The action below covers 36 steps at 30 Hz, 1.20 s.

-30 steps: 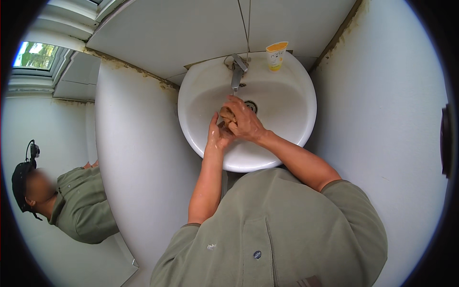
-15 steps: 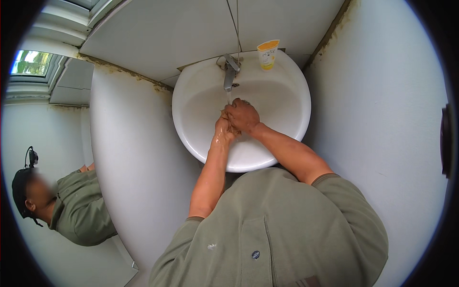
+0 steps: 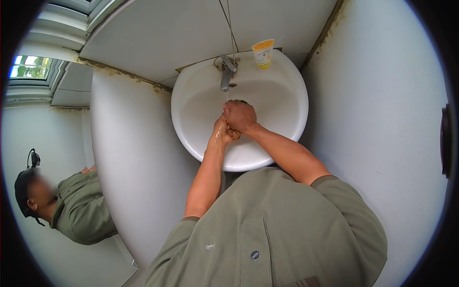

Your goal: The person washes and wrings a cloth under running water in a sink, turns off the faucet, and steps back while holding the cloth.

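Observation:
A thin stream of water runs from the silver tap into the white basin. Below the spout, my right hand is closed over my left hand, both wet, with a small brown crumpled thing between them that I cannot make out clearly. My left hand's fingers are mostly hidden under the right. The drain is largely covered by my hands. On the basin's back right rim stands a white and yellow tube.
Pale walls close in on both sides, stained along their joints. At the left a mirror reflects a person in an olive shirt and black cap with a head camera, plus a window. A dark object is at the right edge.
My right hand has turned and closed over the left, hiding more of the brown thing. Both hands have stayed low under the stream. The basin sits slightly further left in view.

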Each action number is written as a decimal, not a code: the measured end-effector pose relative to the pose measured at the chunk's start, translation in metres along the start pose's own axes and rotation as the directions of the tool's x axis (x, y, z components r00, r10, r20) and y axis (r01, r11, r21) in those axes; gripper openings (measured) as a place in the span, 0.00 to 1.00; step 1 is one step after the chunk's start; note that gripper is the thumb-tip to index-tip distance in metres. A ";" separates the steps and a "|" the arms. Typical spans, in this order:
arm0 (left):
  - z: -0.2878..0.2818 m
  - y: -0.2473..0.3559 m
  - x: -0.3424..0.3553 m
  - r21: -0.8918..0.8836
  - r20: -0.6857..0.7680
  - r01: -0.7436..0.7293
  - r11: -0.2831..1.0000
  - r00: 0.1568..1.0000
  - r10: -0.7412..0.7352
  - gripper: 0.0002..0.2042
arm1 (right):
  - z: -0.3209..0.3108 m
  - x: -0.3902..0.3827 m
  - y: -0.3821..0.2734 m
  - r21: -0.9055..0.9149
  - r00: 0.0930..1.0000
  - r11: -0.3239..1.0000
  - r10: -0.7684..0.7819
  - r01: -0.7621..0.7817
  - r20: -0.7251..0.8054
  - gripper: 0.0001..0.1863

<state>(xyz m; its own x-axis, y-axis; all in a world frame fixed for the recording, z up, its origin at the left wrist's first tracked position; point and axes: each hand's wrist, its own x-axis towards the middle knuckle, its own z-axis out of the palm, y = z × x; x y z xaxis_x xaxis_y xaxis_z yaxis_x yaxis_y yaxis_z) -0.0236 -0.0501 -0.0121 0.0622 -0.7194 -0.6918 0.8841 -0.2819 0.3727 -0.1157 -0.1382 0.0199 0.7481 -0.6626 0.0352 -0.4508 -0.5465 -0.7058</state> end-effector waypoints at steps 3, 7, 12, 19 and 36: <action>0.016 -0.005 0.004 0.080 -0.172 -0.150 0.985 0.972 0.162 0.14 | 0.000 0.011 0.011 -0.004 0.987 0.989 0.144 -0.145 -0.077 0.17; 0.019 0.014 -0.015 0.139 -0.177 -0.245 0.960 0.947 0.268 0.15 | 0.008 -0.001 0.035 0.067 0.976 0.998 0.030 -0.015 -0.217 0.16; 0.026 0.057 -0.053 0.241 -0.100 -0.424 0.873 0.884 0.457 0.20 | -0.007 0.002 0.039 0.279 0.975 0.960 0.029 0.034 -0.219 0.17; 0.036 0.066 -0.075 0.547 0.044 -0.515 0.660 0.805 0.591 0.27 | -0.009 -0.004 0.024 0.404 0.975 0.902 -0.203 0.151 0.090 0.15; 0.009 0.050 -0.014 0.471 0.027 -0.566 0.677 0.776 0.630 0.12 | -0.026 -0.010 0.015 0.425 0.947 0.891 0.259 -0.159 -0.189 0.19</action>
<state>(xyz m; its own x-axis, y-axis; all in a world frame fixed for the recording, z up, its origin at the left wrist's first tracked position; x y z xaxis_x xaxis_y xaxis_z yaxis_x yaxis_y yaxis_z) 0.0157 -0.0598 0.0212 0.5930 -0.7529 -0.2854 0.3452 -0.0826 0.9349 -0.1421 -0.1531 0.0277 0.5000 -0.8659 -0.0157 -0.3137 -0.1642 -0.9352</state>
